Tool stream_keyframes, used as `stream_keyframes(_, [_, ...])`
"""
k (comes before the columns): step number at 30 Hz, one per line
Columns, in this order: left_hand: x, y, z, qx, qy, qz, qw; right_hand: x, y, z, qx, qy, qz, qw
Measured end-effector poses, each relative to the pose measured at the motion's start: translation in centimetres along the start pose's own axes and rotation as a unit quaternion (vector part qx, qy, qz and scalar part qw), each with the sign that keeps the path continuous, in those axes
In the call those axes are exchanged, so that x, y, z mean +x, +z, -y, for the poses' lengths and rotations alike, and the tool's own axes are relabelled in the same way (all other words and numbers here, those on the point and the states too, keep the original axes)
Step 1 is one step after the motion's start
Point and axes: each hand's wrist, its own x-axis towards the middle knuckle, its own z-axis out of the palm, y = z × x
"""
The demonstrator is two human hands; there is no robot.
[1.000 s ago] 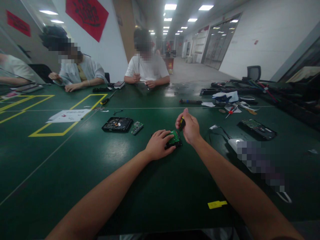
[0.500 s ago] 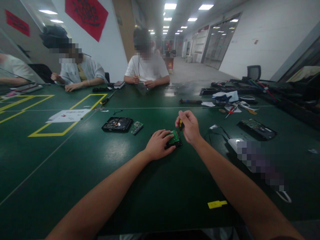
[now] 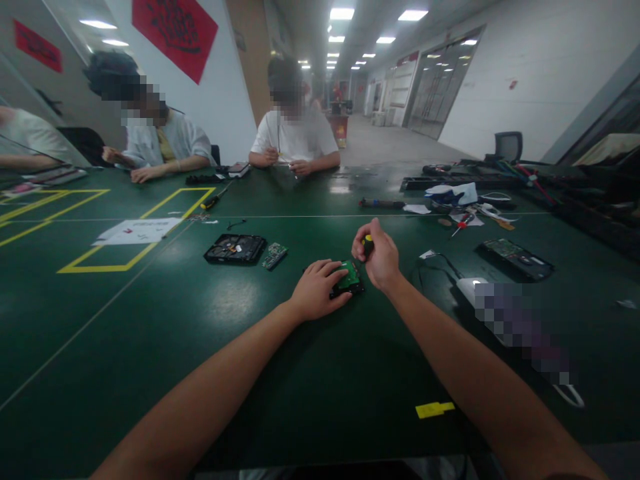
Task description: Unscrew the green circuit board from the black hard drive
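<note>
A small hard drive [image 3: 349,281] with a green circuit board on top lies on the green table [image 3: 200,320] in front of me. My left hand [image 3: 316,290] rests on its left side, fingers curled over it and holding it down. My right hand [image 3: 379,257] is closed round a black and yellow screwdriver [image 3: 367,244], held upright with its tip on the drive's far right corner.
An opened black hard drive [image 3: 235,248] and a loose green board [image 3: 275,255] lie to the left. Another drive [image 3: 514,257], cables, and tools sit to the right. Yellow tape outlines and a white paper [image 3: 137,231] mark the left. Two people sit across the table.
My right hand has shifted its grip on the screwdriver handle, turning slightly; the yellow top now shows above my fingers. My left hand has stayed on the drive.
</note>
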Motion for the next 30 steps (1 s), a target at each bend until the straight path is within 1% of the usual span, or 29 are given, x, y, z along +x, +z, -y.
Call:
stream_keyframes(3, [0.03,0.07,0.04,0.003,-0.002,-0.002,1.000,-0.12,-0.08,-0.12,-0.011,-0.005,0.015,1.000])
stream_keyframes(7, [-0.01,0.13,0.07,0.007,0.000,0.000,1.000,-0.07,-0.17,-0.10,-0.045,-0.012,0.004,0.999])
stream_keyframes(12, [-0.05,0.27,0.18,0.004,-0.002,-0.002,1.000,0.27,-0.50,-0.03,-0.088,-0.051,-0.007,0.995])
stream_keyframes(16, [-0.02,0.39,0.30,0.002,0.002,-0.001,1.000,0.28,-0.61,0.10,-0.106,-0.042,0.001,0.993])
stream_keyframes(19, [-0.02,0.38,0.31,0.007,0.004,-0.002,1.000,0.15,-0.46,0.28,-0.093,-0.025,0.012,0.995])
stream_keyframes(22, [-0.04,0.31,0.26,0.011,0.004,-0.003,1.000,0.07,-0.29,0.45,-0.055,-0.011,0.019,0.998])
stream_keyframes(26, [-0.07,0.26,0.20,0.010,0.002,-0.003,1.000,0.05,-0.23,0.48,-0.006,0.002,0.005,1.000])
stream_keyframes(30, [-0.04,0.24,0.18,0.010,-0.001,-0.001,1.000,0.06,-0.25,0.33,-0.003,0.002,-0.010,1.000])
